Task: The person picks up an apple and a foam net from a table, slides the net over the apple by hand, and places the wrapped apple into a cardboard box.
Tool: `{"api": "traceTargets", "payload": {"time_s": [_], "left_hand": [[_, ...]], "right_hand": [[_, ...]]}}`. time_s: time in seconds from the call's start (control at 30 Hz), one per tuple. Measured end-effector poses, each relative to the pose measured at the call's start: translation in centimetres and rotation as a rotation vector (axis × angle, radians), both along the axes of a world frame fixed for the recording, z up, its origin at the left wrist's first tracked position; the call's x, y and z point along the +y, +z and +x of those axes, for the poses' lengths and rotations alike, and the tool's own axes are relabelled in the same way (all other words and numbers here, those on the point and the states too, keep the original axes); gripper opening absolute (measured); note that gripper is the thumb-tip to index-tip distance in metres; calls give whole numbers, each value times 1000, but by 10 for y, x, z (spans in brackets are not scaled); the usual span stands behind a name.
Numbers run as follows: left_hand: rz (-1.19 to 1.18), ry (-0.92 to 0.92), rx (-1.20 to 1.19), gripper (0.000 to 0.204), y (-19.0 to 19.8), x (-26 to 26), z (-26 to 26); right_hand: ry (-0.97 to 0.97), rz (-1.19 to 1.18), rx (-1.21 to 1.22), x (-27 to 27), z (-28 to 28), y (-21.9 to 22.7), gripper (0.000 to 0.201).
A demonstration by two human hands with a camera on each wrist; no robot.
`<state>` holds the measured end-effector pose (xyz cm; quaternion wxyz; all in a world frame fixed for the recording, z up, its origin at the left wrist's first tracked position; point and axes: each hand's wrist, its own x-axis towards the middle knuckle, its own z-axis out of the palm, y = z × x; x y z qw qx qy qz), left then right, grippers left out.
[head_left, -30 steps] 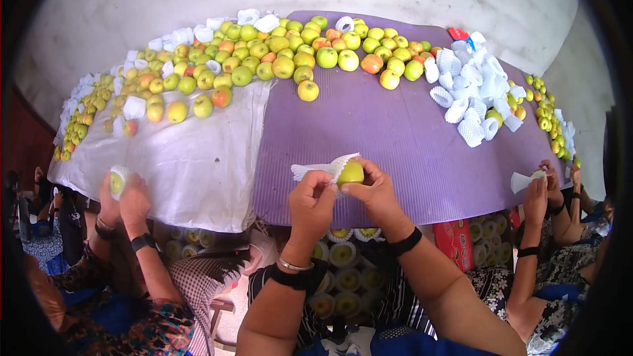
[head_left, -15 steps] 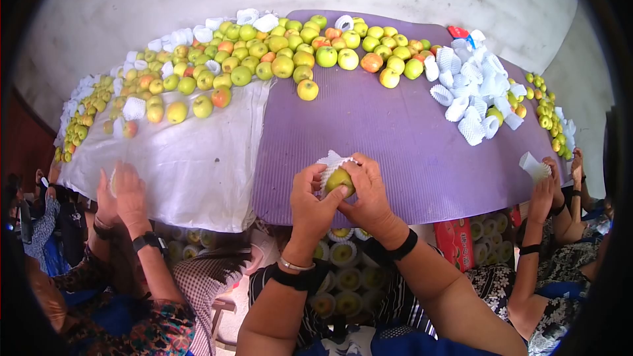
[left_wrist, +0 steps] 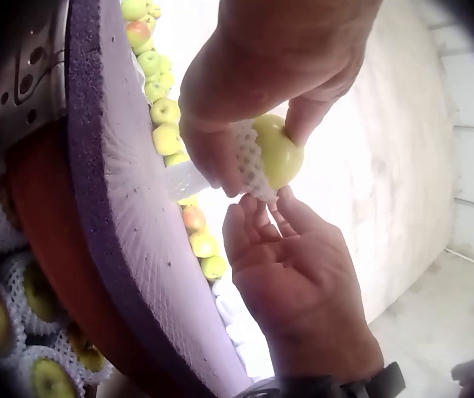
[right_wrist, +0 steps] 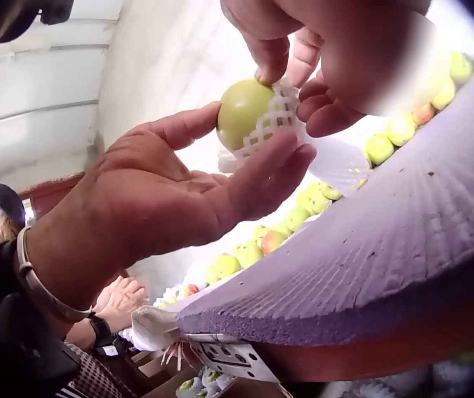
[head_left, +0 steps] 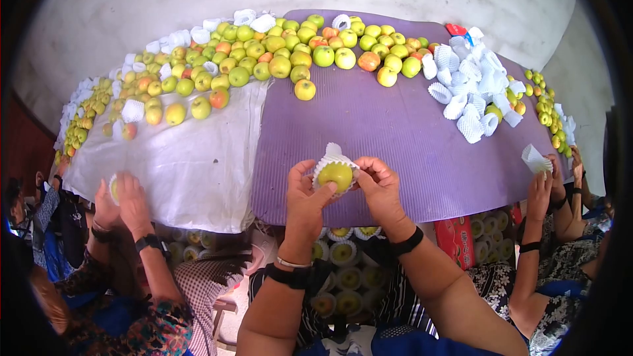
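Note:
A yellow-green apple [head_left: 337, 176] sits partly inside a white foam net sleeve [head_left: 333, 151], whose loose end points away toward the table's far side. My left hand [head_left: 306, 196] holds the apple through the net, thumb on the bare fruit and fingers round the netted side. In the left wrist view, much of the net [left_wrist: 253, 162] is hidden behind that hand. My right hand [head_left: 380, 191] pinches the net's edge at the apple's right side with thumb and fingertips. Both hands are over the front part of the purple ribbed mat [head_left: 395, 138].
Many loose apples [head_left: 277, 44] lie along the table's back. A heap of foam nets [head_left: 471, 79] lies at back right. Other people's hands [head_left: 122, 204] work at left and at right [head_left: 541, 191]. Below the table edge are netted apples [head_left: 343, 254] and a red carton [head_left: 453, 242].
The net has gone from lying sideways at the apple's left to wrapping round it, its tail now pointing away. My right hand has shifted from the apple to the net's edge.

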<state>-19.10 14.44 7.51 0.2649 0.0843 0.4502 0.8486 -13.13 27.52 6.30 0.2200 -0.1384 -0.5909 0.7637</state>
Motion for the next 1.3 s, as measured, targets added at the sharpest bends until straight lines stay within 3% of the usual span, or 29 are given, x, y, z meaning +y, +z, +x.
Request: {"api": "traceTargets", "payload": {"time_s": [0.13,0.17,0.3,0.43,0.5,0.6,0.73,0.8,0.87,0.93,0.97,1.03,1.07,1.13,1.27,1.3], "left_hand": [[-50,42,110,44,-3,5,5],[-26,76,132,45,-5,7,5],[36,122,73,44,-7,8,5],[77,93,6,43,-5,8,5],[128,76,-30,43,-6,7,4],[219,37,61,45,-10,6,1],[65,90,33,50,-5,3,0],[60,73,-6,51,-2,4,1],[64,9,27,50,-2,6,3],[53,-12,41,50,-4,7,3],[43,-28,56,50,-5,7,3],[50,-27,37,50,-3,8,3],[56,-24,17,50,-2,7,3],[28,-13,-15,49,-3,6,2],[-24,4,-34,44,-2,4,3],[-26,2,-34,44,-2,3,3]], "right_hand": [[-43,61,-13,-3,1,-1,10],[-68,168,37,-7,3,-1,10],[-129,420,111,-12,1,-4,15],[-105,494,135,-14,3,1,23],[-144,797,187,-15,4,7,28],[-83,968,315,-19,3,16,32],[-148,930,314,-9,5,13,34],[-317,483,179,4,-1,1,35],[-331,468,147,16,-3,1,39],[-292,160,29,22,-4,0,32],[-294,160,29,24,-3,2,32],[-94,-70,-56,27,-1,4,23],[-94,-70,-56,28,-1,2,23],[-344,767,168,30,-4,-3,13],[-242,685,190,22,1,11,8],[-169,430,141,20,3,12,7]]}}
